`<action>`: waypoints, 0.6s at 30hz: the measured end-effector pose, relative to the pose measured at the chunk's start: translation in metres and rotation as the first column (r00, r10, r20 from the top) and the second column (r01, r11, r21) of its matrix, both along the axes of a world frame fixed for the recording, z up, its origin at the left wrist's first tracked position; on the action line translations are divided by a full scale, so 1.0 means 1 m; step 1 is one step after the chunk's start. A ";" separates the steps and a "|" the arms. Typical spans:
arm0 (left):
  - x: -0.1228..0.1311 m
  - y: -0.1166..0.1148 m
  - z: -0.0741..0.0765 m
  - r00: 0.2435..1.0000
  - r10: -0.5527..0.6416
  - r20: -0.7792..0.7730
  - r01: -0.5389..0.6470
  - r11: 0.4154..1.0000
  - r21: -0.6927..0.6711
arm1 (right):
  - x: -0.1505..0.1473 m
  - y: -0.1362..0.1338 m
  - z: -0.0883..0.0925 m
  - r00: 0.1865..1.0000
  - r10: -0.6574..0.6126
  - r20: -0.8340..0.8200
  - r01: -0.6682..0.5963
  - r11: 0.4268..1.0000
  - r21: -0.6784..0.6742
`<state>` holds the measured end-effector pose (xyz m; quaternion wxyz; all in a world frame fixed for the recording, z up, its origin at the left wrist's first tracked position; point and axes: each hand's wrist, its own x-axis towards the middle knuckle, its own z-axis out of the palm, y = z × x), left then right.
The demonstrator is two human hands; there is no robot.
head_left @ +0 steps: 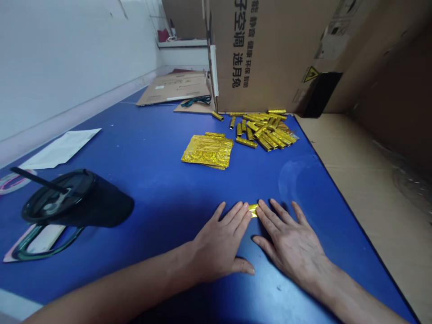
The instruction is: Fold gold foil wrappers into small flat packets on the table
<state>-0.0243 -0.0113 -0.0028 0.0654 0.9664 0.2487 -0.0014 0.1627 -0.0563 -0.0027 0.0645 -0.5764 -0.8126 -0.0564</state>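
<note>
My left hand (222, 243) lies nearly flat on the blue table, fingers stretched out, thumb apart. Opposite it, my right hand (290, 240) rests with its fingers spread. Between the fingertips of both hands shows a small piece of gold foil paper (253, 210); its ends are hidden under the fingers. Farther back is a stack of flat gold foil sheets (207, 150), with one rolled tube along its far edge. To the right of the stack lies a loose pile of gold foil rolls (266, 128).
A dark tumbler (104, 202) with a straw and handle stands at left, near a white paper sheet (64, 148). A large cardboard box (270, 54) walls off the back of the blue table (151, 148). Flattened cardboard (172, 87) lies behind left.
</note>
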 end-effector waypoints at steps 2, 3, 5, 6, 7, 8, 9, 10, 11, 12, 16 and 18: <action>0.001 -0.001 0.000 1.000 0.014 -0.001 -0.014 1.000 -0.012 | 0.000 0.000 0.000 1.000 0.001 0.003 -0.001 1.000 -0.004; 0.002 -0.002 -0.001 1.000 0.028 0.001 -0.028 1.000 -0.014 | 0.000 0.000 0.000 1.000 0.002 0.009 -0.002 1.000 -0.003; 0.005 -0.005 -0.001 0.998 0.056 0.008 -0.055 0.998 -0.013 | 0.000 0.000 -0.001 1.000 0.010 0.028 -0.010 1.000 0.005; 0.006 -0.006 -0.002 0.998 0.068 0.012 -0.068 0.998 -0.011 | 0.000 0.000 -0.002 0.999 0.013 0.037 -0.014 1.000 0.009; 0.007 -0.007 -0.002 0.997 0.078 0.016 -0.078 0.997 -0.010 | 0.000 0.000 -0.002 0.999 0.016 0.044 -0.017 1.000 0.011; 0.008 -0.007 -0.002 0.996 0.085 0.019 -0.084 0.996 -0.009 | 0.001 0.000 -0.002 0.999 0.020 0.049 -0.020 1.000 0.012; 0.009 -0.007 -0.002 0.996 0.088 0.022 -0.087 0.996 -0.008 | 0.001 0.000 -0.002 0.999 0.022 0.048 -0.022 1.000 0.012; 0.009 -0.007 -0.002 0.996 0.090 0.025 -0.090 0.996 -0.006 | 0.001 0.001 -0.002 0.999 0.024 0.043 -0.025 1.000 0.014; 0.009 -0.007 -0.001 0.995 0.093 0.027 -0.093 0.996 -0.003 | 0.002 0.001 -0.002 0.999 0.032 0.035 -0.032 0.999 0.016; 0.010 -0.007 -0.001 0.995 0.096 0.026 -0.096 0.995 0.001 | 0.003 0.000 -0.002 0.999 0.045 0.024 -0.046 0.999 0.018; 0.011 -0.009 0.000 0.994 0.106 0.014 -0.107 0.994 0.003 | 0.006 -0.001 -0.005 0.989 0.150 -0.010 -0.150 0.989 0.009; 0.012 -0.009 0.000 0.995 0.103 0.018 -0.103 0.995 -0.011 | 0.007 -0.001 -0.007 0.978 0.208 -0.008 -0.208 0.978 -0.019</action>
